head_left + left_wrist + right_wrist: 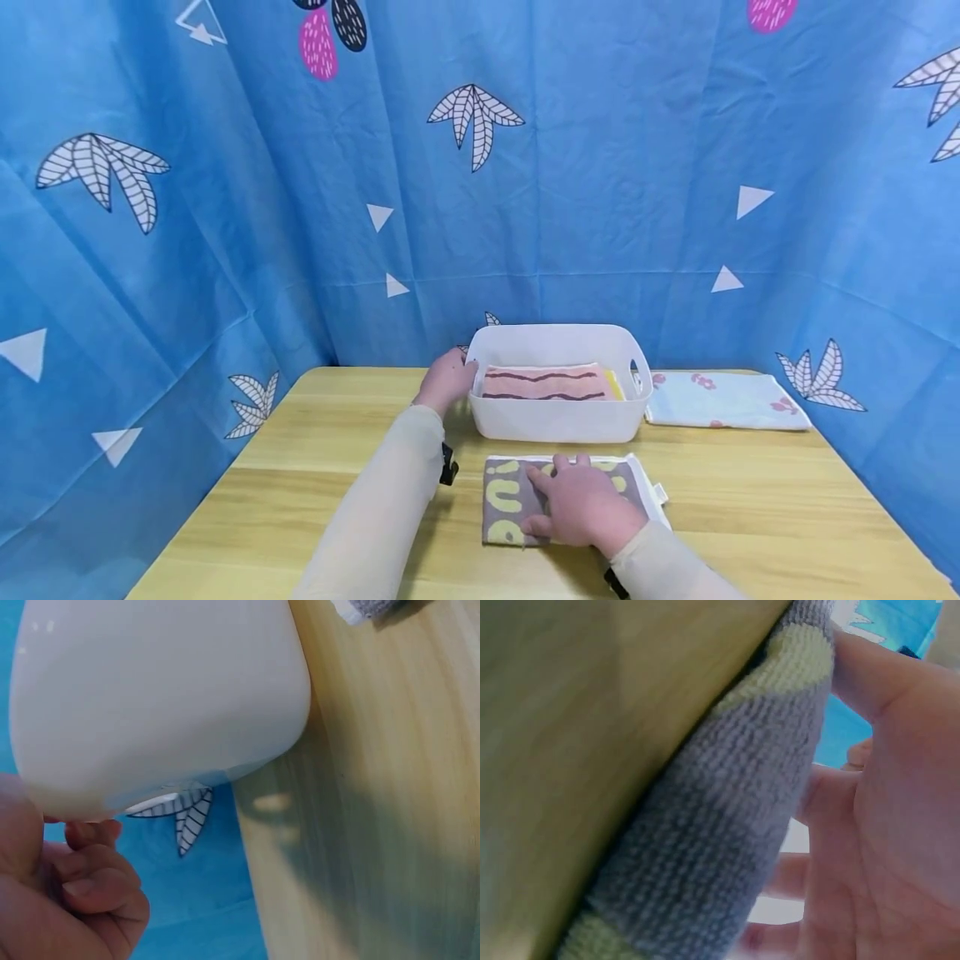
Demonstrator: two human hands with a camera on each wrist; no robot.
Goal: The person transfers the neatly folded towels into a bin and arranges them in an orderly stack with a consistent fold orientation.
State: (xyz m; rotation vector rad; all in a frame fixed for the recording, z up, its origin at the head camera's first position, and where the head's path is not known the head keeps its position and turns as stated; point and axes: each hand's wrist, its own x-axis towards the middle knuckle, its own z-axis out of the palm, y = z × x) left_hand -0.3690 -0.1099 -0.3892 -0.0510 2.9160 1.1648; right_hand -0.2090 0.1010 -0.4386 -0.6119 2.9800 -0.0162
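A white plastic basket [555, 422] stands toward the back of the wooden table. My left hand [447, 379] grips its left end, thumb at the rim; the left wrist view has the fingers curled at the edge of the white wall [165, 697]. In front of the basket lies a folded grey towel [504, 504] with yellow lettering and a white tag on its right side. My right hand [581, 504] rests on this towel with fingers spread and fairly straight. Seen from the right wrist, the towel's thick folded edge [705, 802] runs beside the palm.
Inside the basket lie a pink towel [543, 383] with dark wavy stripes and something yellow [615, 385] beside it. A folded pale towel [723, 402] with pink flowers lies to the basket's right. Blue patterned curtain [600, 208] surrounds the table's back and sides.
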